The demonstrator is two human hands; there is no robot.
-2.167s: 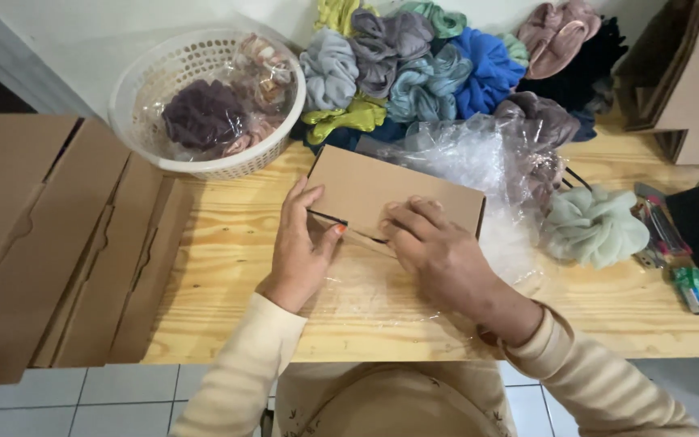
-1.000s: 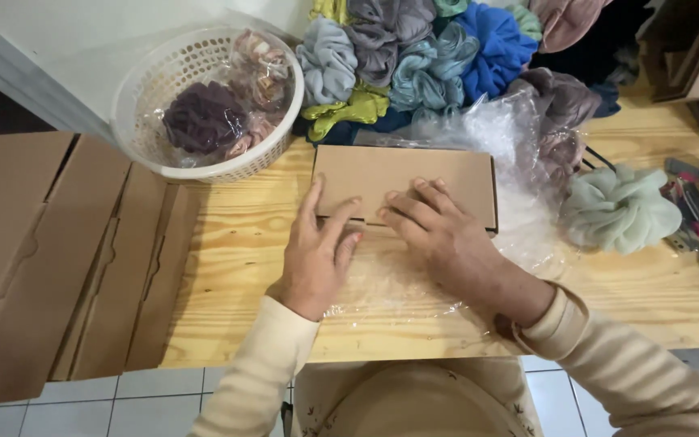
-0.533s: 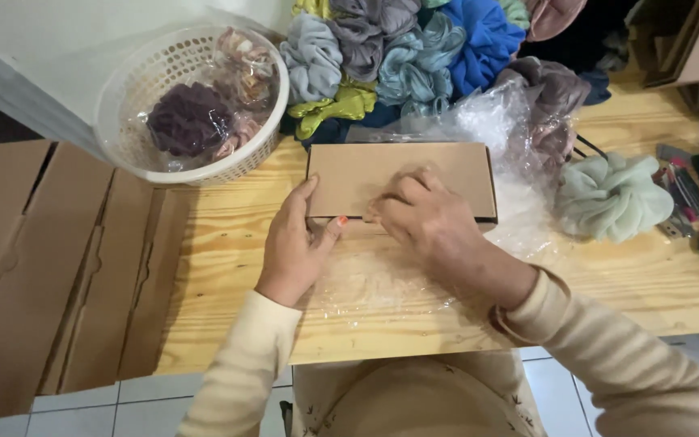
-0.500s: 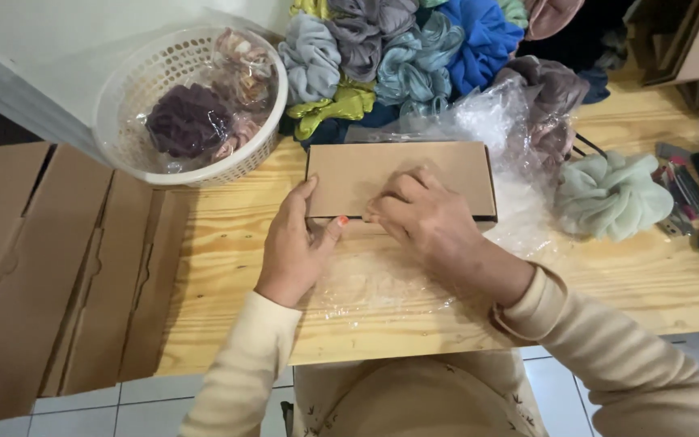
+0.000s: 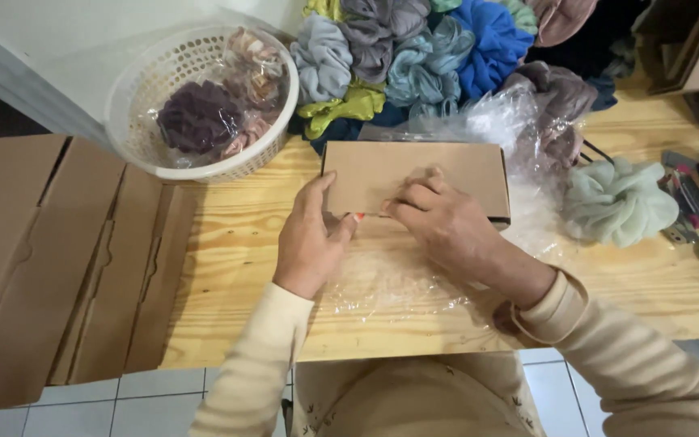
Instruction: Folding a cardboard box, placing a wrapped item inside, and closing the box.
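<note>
Cardboard box (image 5: pixel 414 174), flat and brown, lies just above the middle of the frame on the wooden table (image 5: pixel 228 267), with both of your hands at its near edge. Your left hand (image 5: pixel 311 239) is loosely curled, thumb and fingertips resting against the box's lower left edge. Your right hand (image 5: pixel 446 226) is bent at the knuckles, fingertips pressed together on the same edge; something small and red shows between the two hands, too small to identify. Clear plastic film (image 5: pixel 398 283) is spread under your hands and bunches up behind the box toward the upper right. A pile of fabric scrunchies (image 5: pixel 414 48) fills the top centre, close behind the box. A white basket (image 5: pixel 143 97) with wrapped scrunchies sits at upper left. A pale green scrunchie (image 5: pixel 620 202) lies at right, apart from the box. Flattened cardboard sheets (image 5: pixel 50 259) cover the left side.
</note>
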